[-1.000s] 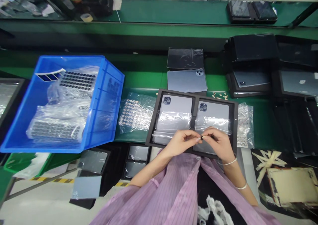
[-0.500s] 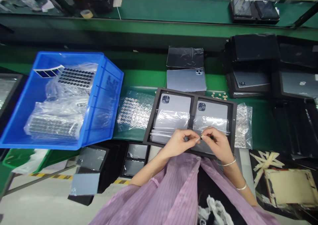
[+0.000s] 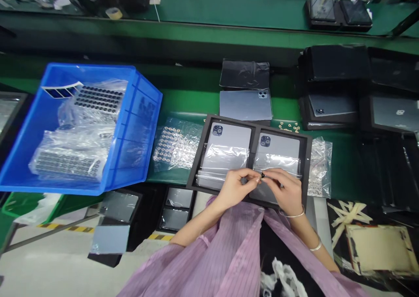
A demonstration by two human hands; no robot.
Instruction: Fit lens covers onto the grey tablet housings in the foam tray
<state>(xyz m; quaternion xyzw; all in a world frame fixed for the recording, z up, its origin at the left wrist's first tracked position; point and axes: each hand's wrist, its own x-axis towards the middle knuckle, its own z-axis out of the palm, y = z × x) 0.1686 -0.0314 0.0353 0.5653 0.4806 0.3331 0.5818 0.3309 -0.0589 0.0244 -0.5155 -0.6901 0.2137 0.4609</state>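
A tiny black piece (image 3: 262, 175) is pinched between the fingertips of my right hand (image 3: 284, 188); its kind is too small to tell. My left hand (image 3: 236, 186) meets it there, thumb and forefinger closed, and whether they also grip the piece or something else is hidden. Both hands hover over a dark tray (image 3: 255, 140) with two compartments. In its left compartment lies a grey tablet (image 3: 235, 135), back up, with a camera block at the top left. Another grey tablet (image 3: 288, 143) lies in the right compartment. Clear film covers the lower part of each.
A blue bin (image 3: 132, 126) with bagged black parts stands at the left. Beside the tray lie a bag of small ring-shaped parts (image 3: 176, 148) and another clear bag (image 3: 321, 168). Behind are a loose tablet (image 3: 244, 105), scattered rings (image 3: 290, 126) and stacked dark trays (image 3: 337, 63).
The fingertips have shifted slightly left and up, and the right hand has turned, so more of the black piece shows. The tray and tablets lie as before.
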